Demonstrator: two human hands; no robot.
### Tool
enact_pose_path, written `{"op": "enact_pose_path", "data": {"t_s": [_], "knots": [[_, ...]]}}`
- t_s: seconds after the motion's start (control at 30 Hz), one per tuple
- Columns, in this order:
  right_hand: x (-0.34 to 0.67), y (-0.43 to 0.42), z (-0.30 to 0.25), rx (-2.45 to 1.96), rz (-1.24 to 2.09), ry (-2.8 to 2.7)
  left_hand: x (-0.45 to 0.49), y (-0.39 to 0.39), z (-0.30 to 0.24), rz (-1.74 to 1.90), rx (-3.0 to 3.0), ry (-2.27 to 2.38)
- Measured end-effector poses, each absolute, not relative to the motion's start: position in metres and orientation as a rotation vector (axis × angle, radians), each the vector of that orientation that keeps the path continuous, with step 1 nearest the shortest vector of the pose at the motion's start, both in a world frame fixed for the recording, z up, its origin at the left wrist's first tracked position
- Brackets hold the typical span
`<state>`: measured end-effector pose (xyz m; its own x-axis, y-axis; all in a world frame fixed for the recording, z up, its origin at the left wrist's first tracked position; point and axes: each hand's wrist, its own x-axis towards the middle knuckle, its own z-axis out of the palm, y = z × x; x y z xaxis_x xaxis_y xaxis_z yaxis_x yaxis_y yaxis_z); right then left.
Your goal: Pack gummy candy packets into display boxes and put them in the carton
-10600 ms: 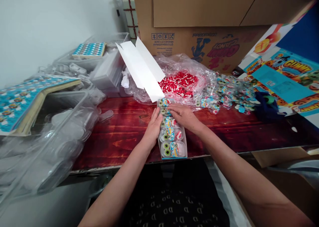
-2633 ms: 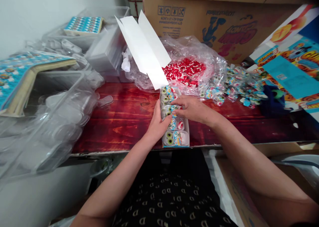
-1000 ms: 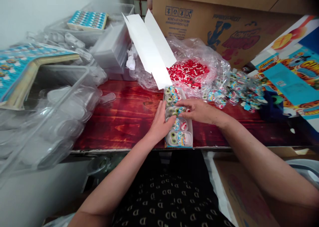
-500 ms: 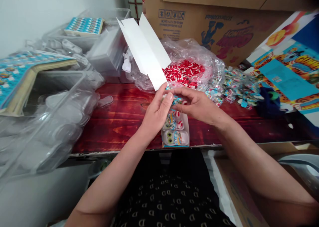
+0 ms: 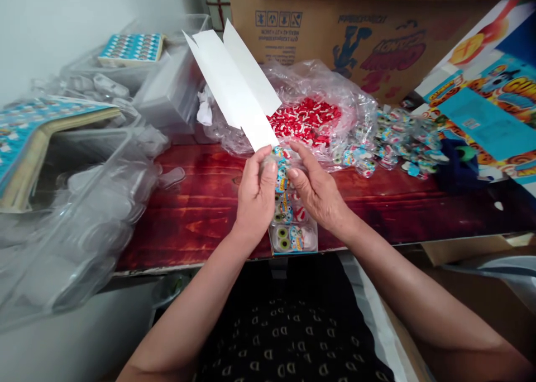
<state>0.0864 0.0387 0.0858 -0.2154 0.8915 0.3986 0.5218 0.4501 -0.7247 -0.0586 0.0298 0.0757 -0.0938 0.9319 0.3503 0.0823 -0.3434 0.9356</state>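
A narrow cardboard display box (image 5: 271,247) lies on the red table in front of me, its white flaps (image 5: 238,91) raised at the far end. Inside are several clear plastic candy packs (image 5: 294,237) with blue cartoon labels, green-and-black eye shapes and red-and-white pieces. My left hand (image 5: 257,195) grips a labelled candy pack (image 5: 281,175) from the left, thumb toward me. On the pack's other side, my right hand (image 5: 316,189) has its thumb and fingers closed against it. The fingers partly hide how many packs lie between the hands.
Behind the box, a clear plastic bag (image 5: 355,100) holds red-and-white candies (image 5: 307,117). Filled packs (image 5: 402,139) are heaped to the right. Clear bins (image 5: 67,203) with empty plastic shells and label sheets (image 5: 37,125) stand left. A large carton (image 5: 318,41) stands at the back.
My right hand has turned and come down beside the pack, now opposite my left hand. The pack's label shows more plainly between them. The view has shifted slightly.
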Motion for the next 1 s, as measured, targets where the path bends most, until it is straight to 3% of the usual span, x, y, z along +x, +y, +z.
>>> {"op": "enact_pose_path", "data": {"t_s": [0.4, 0.63, 0.8, 1.0], "knots": [[0.133, 0.043, 0.073, -1.022, 0.995, -1.770, -0.054, 0.028, 0.073, 1.140, 1.585, 1.040], [0.192, 0.034, 0.054, -1.113, 1.144, -1.078, -0.057, 0.044, 0.088, 0.897, 2.058, 1.215], [0.219, 0.018, 0.026, -1.151, 1.284, -0.638, -0.065, 0.061, 0.091, 0.439, 2.477, 1.329], [0.221, 0.004, 0.009, -1.221, 1.326, -0.490, -0.061, 0.077, 0.091, -0.108, 2.673, 1.366]]}}
